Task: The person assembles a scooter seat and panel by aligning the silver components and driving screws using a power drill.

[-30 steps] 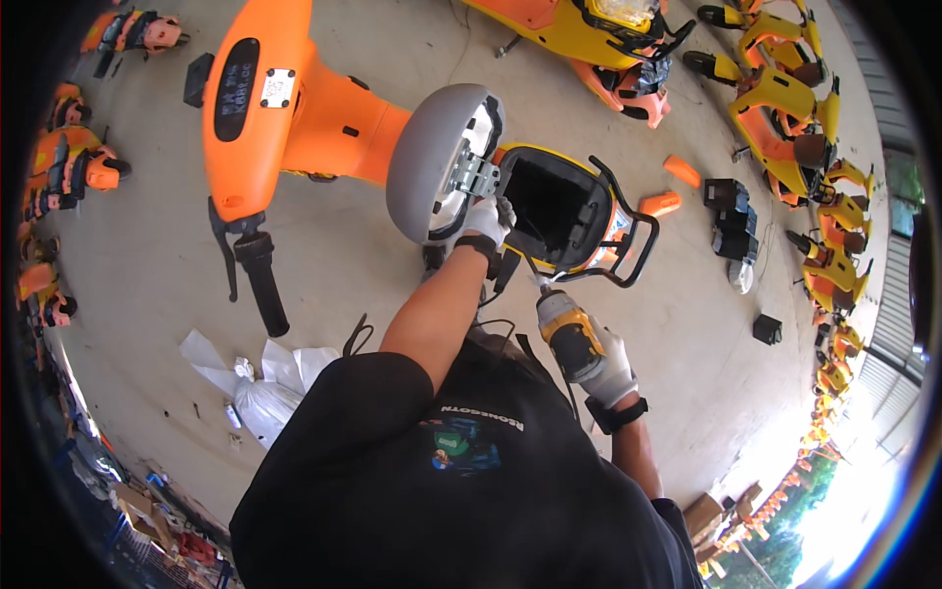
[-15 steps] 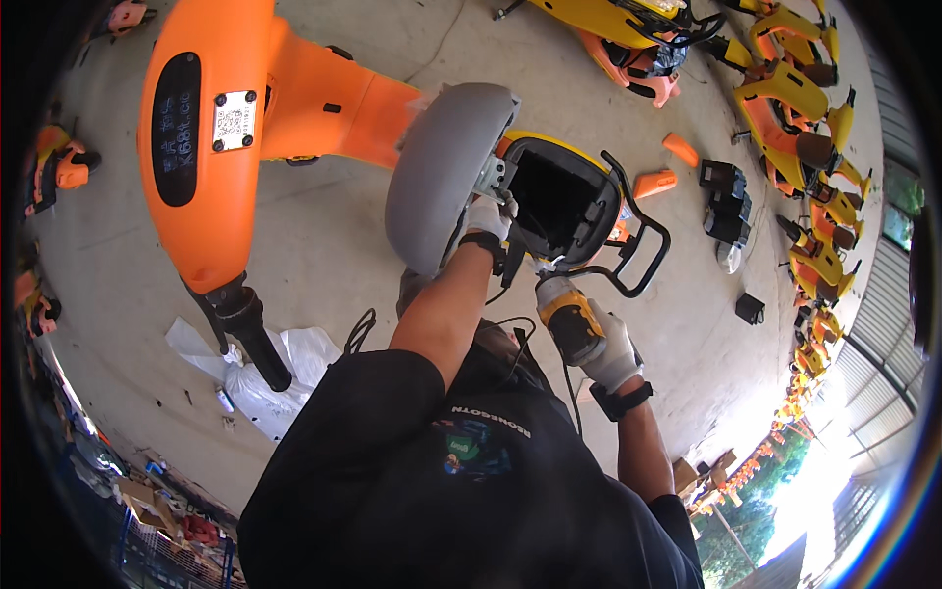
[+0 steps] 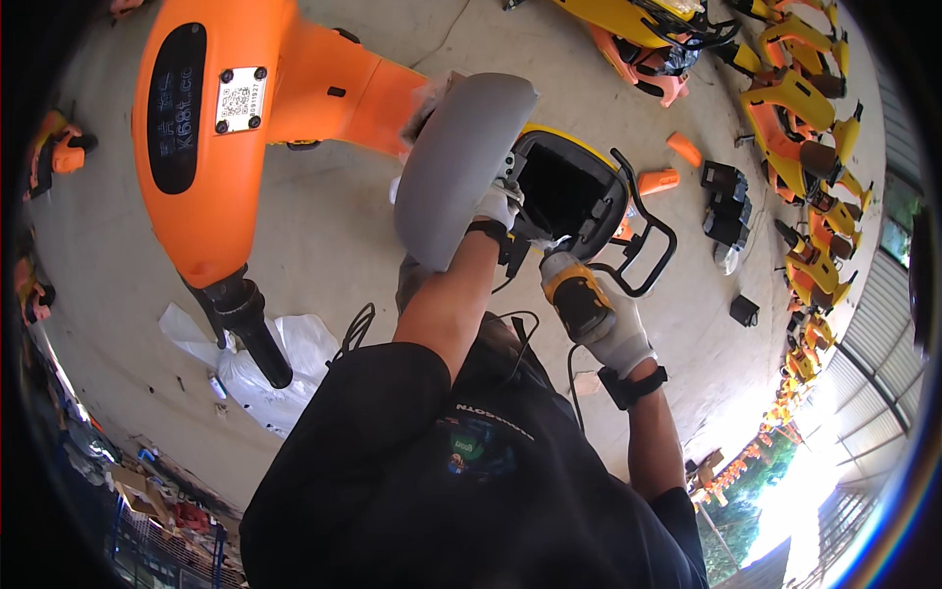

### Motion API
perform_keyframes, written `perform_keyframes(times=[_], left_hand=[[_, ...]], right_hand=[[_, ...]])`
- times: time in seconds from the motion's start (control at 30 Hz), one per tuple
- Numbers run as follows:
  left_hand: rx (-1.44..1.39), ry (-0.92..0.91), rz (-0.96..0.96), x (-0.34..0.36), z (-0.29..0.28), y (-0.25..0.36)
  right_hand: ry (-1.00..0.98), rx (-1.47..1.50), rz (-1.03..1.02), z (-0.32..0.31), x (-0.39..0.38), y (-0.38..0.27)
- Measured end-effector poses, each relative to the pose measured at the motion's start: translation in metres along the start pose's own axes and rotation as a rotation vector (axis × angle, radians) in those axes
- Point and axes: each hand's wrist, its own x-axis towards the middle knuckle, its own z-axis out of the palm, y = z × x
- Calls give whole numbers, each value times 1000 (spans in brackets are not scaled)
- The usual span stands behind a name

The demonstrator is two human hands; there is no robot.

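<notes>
A scooter stands in front of me, its grey seat [image 3: 461, 167] tipped up beside the open black storage bin [image 3: 569, 196]. My left hand [image 3: 498, 204], in a white glove, is at the seat's hinge end by the bin's rim. Its fingers are curled in there; what they grip is hidden. In my right hand [image 3: 625, 339], also gloved, is a yellow and black power drill [image 3: 579, 299]. The drill's nose points up at the near edge of the bin, where the tip's contact is too small to make out.
The orange front body [image 3: 206, 147] and black handlebar grip [image 3: 253, 329] are at left. A black rear rack [image 3: 653, 240] curves beyond the bin. White plastic sheeting [image 3: 275, 368], orange panels [image 3: 657, 182] and black boxes [image 3: 726, 201] lie on the floor. Yellow scooters [image 3: 795, 108] line the right.
The view has shifted slightly, so the seat and bin appear a little further right. My left hand has closed in at the hinge. The drill stays at the bin's near edge.
</notes>
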Motion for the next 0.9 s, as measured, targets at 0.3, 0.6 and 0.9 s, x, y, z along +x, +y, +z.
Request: perform_keyframes(times=[0.3, 0.6, 0.9], left_hand=[[-50, 130, -34, -5, -1, -11], [2505, -988, 570, -1, 2, -44], [2679, -963, 1169, -180, 68, 49]], right_hand=[[-18, -117, 23, -16, 23, -14], [-243, -406, -58, -51, 65, -42], [-269, -469, 53, -67, 113, -75]])
